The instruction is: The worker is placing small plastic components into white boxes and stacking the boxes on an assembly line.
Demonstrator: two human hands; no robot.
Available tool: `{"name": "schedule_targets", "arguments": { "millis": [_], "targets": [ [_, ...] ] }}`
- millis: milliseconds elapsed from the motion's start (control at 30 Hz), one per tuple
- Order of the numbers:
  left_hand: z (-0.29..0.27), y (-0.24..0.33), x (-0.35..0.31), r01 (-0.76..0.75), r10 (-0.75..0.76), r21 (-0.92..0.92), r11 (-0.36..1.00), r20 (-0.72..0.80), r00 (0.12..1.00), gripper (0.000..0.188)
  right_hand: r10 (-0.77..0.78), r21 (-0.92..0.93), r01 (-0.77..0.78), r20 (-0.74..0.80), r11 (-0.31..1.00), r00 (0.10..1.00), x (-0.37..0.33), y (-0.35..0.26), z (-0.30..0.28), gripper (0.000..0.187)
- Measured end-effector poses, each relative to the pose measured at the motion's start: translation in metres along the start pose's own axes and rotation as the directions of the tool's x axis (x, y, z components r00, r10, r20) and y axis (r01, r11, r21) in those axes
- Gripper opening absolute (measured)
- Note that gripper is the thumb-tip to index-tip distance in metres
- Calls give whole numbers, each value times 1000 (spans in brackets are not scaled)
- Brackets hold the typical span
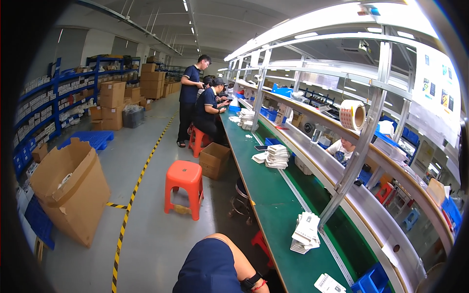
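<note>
My left arm comes in at the lower edge, in a dark blue sleeve, with a black band and a red string at the wrist. My left hand is cut off below the picture, so its fingers do not show. Nothing of my right hand is in view. Nearest to the left wrist is the green bench top. On it, a stack of flat white printed packages leans unevenly, and some more white packages lie at the bottom edge beside a blue bin.
Farther along the bench are more white stacks and a phone. An orange stool and open carton stand left of it. Two co-workers are beyond. A large carton stands past the striped floor line.
</note>
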State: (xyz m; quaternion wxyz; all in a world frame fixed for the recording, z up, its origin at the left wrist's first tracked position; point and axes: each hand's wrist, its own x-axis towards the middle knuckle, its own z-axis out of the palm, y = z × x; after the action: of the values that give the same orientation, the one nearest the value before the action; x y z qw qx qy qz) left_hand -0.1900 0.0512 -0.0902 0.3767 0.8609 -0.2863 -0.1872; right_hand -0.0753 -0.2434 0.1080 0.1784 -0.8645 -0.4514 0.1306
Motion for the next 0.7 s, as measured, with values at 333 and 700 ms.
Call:
{"name": "schedule_targets", "arguments": {
  "millis": [333,700],
  "targets": [
    [-80,47,-9,-110,112,-24,994,153,982,17,-26,160,45,-114,986,993,2,32,5,13],
    [-145,72,102,-273,266,-30,962,-146,953,23,73,717,139,-257,683,964,88,45,-15,7]
  ]
}}
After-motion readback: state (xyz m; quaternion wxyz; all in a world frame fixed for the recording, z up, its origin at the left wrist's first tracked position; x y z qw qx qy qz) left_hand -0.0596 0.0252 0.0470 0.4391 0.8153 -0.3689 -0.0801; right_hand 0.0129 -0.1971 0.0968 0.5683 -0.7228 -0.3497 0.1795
